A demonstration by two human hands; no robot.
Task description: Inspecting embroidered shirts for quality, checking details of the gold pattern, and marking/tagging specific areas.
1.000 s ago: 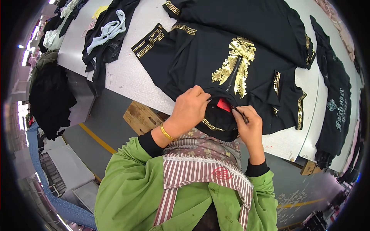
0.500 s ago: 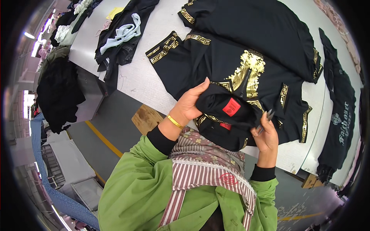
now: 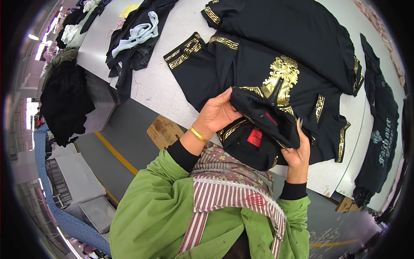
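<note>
Black shirts with gold key-pattern trim lie stacked on the pale table. The top black shirt has a gold scroll print on its front. My left hand grips the left end of its collar, thumb on top. At the collar's other end, my right hand is closed on the cloth. A small grey pointed tip shows by its fingers; the rest of that tool is hidden. Below the raised collar, a red label lies in the neck of another black garment.
Dark garments with a pale blue strip lie at the far left of the table. A black garment with grey lettering stretches along the right. Black cloth hangs off a surface at left. A wooden block sits under the table edge.
The collar has been tipped over, so its red label has nearly turned out of sight. The label beneath is now uncovered. My right fingers have closed in on the collar's end.
</note>
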